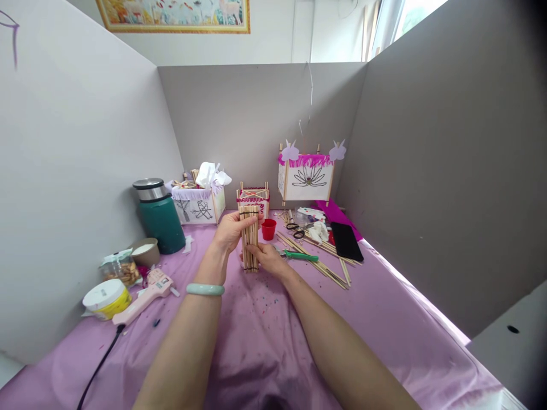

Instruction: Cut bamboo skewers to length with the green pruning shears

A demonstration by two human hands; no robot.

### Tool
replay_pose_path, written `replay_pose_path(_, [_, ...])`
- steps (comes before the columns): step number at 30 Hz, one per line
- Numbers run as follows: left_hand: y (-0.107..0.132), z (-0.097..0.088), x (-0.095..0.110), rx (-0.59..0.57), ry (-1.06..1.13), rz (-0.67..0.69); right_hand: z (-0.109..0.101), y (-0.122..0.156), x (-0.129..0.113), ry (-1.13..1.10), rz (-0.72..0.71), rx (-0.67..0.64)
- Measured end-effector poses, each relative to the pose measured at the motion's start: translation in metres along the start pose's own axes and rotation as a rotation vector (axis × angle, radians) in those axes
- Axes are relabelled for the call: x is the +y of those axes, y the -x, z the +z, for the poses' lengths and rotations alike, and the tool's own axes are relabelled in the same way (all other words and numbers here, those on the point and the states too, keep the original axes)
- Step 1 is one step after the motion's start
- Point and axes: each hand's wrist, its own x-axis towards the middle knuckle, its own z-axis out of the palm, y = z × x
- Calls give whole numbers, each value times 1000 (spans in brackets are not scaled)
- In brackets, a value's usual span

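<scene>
Curling in from the left, the left grip [231, 232] closes round the upper part of an upright bundle of pale wooden sticks [250, 236]; the right grip [267, 257] clasps its lower end, nearer the base; the long axis stands vertical over the lilac-sheeted tabletop [265, 347].

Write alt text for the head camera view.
The left hand and right hand hold an upright bundle of wooden sticks above a lilac-covered table. A jade bangle circles the left wrist. Nearby are loose sticks, a red cup and a paper lantern.
</scene>
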Motion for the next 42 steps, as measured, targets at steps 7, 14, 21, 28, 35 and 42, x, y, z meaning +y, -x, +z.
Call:
replay_pose_path(7, [-1,-3,3,-9,-31,-25,-18,3,-6,347,-44,2])
replay_pose_path(14, [-3,-4,3,-24,-57,-22,-25,3,-2,417,-3,-38])
replay_pose_path(21, [-2,-9,1,-108,-69,-26,-28,3,1,354,-27,-89])
replay_pose_path(28, [3,-8,0,-91,-69,-27,-27,4,-4,376,-26,-95])
replay_pose_path(35, [4,-7,0,-47,-37,-12,-18,2,2,365,14,-38])
replay_pose_path(42, [3,-8,-2,-88,-15,-34,-15,-3,12,342,23,10])
